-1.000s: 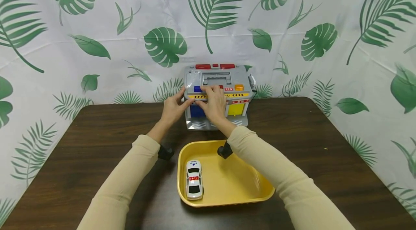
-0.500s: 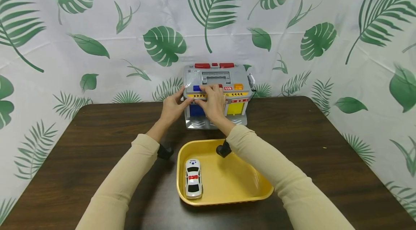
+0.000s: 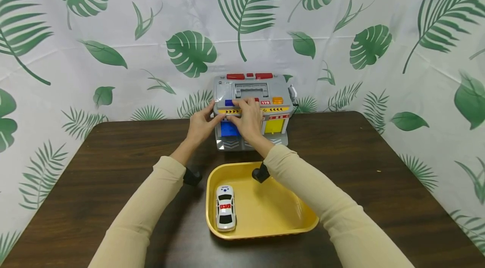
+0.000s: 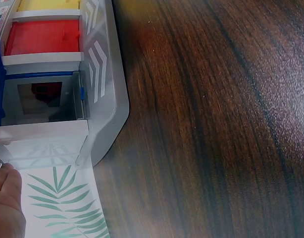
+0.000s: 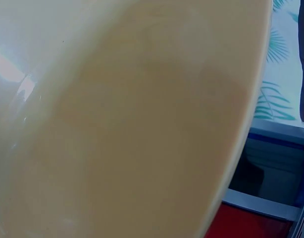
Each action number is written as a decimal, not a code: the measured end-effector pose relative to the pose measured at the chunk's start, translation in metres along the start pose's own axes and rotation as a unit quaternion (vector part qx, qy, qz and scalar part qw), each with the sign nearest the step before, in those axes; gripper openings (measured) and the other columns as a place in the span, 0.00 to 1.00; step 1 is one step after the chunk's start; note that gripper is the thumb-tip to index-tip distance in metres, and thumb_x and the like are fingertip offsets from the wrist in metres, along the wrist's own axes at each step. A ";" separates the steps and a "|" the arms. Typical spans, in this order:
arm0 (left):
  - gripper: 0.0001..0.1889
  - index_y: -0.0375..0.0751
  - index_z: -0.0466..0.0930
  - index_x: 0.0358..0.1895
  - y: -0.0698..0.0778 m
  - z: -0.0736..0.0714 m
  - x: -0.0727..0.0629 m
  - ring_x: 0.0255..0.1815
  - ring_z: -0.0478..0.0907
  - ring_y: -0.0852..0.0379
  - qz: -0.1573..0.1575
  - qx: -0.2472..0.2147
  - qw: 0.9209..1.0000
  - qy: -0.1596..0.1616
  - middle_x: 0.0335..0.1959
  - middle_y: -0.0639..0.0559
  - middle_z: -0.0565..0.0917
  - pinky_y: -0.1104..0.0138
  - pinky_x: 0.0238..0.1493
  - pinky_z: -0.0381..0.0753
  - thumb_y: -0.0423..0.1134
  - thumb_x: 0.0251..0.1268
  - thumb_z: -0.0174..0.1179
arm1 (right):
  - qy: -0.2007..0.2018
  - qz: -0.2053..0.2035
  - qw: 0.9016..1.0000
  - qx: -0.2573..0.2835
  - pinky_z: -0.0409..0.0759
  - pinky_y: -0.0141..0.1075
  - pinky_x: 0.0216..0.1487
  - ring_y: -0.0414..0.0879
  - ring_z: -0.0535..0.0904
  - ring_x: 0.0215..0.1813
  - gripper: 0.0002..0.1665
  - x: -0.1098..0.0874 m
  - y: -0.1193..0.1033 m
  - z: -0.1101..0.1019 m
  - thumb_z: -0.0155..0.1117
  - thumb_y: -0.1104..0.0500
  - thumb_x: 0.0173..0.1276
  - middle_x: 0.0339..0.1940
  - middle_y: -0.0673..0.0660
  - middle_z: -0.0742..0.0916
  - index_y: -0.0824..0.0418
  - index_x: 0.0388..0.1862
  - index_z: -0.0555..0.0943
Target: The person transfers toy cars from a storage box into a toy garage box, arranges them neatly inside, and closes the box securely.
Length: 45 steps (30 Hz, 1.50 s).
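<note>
The grey toy garage [image 3: 278, 87] stands at the back of the table against the patterned cloth. My left hand [image 3: 201, 126] grips its front left corner, thumb at the front edge and fingers at the side. Beside it my right hand [image 3: 248, 120] holds the front edge of the roof, fingers on top and thumb below, the thumb tips nearly meeting. Under them the blue door [image 3: 229, 129] is swung up and out; the left wrist view shows the bare compartment [image 4: 40, 99] behind it. A red door [image 4: 43, 37] and a yellow door [image 3: 274, 126] are down.
Below the forearms, in front of the garage, sits a yellow tray [image 3: 270, 207]; its wall blocks most of the right wrist view. A white toy police car [image 3: 225, 208] lies along the tray's left side. Dark wooden table [image 3: 125, 154] surrounds both.
The blue door looks brighter and tilts further outward than before. Both hands keep their place on the garage, and the view shifts very slightly.
</note>
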<state>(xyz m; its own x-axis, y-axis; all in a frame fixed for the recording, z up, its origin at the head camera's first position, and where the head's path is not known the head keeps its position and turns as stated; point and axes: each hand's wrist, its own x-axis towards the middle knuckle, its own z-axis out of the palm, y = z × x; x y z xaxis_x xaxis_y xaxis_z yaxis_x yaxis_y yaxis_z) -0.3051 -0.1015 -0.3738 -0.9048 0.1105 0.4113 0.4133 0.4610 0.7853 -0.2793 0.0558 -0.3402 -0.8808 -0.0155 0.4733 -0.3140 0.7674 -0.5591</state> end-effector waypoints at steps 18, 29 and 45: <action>0.35 0.35 0.62 0.68 0.000 0.000 -0.001 0.55 0.77 0.46 0.005 -0.024 1.000 0.001 0.66 0.41 0.66 0.60 0.50 0.80 0.47 0.61 0.62 | 0.004 -0.007 1.000 -0.003 0.66 0.44 0.55 0.52 0.67 0.53 0.26 -0.001 0.001 0.000 0.70 0.52 0.59 0.52 0.57 0.77 0.56 0.56 0.80; 0.35 0.36 0.62 0.68 0.001 -0.001 -0.002 0.55 0.77 0.46 -0.001 -0.025 1.000 0.001 0.67 0.42 0.66 0.59 0.50 0.80 0.46 0.61 0.63 | -0.002 -0.006 1.000 -0.002 0.66 0.45 0.56 0.52 0.67 0.53 0.25 -0.002 -0.001 -0.002 0.69 0.54 0.60 0.52 0.58 0.76 0.55 0.57 0.79; 0.34 0.37 0.62 0.68 0.000 0.000 -0.001 0.58 0.76 0.49 -0.011 -0.015 1.000 -0.003 0.67 0.44 0.66 0.61 0.52 0.79 0.46 0.62 0.61 | -0.015 -0.011 1.000 -0.004 0.66 0.45 0.56 0.54 0.67 0.53 0.26 -0.002 -0.002 -0.005 0.68 0.56 0.61 0.53 0.60 0.76 0.56 0.59 0.78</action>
<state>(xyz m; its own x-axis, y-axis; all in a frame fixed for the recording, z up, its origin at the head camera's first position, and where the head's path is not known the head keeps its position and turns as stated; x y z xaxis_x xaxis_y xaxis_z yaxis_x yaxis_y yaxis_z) -0.3044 -0.1018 -0.3741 -0.9142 0.1068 0.3910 0.3964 0.4369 0.8074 -0.2754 0.0575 -0.3369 -0.8840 -0.0517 0.4646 -0.3304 0.7722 -0.5427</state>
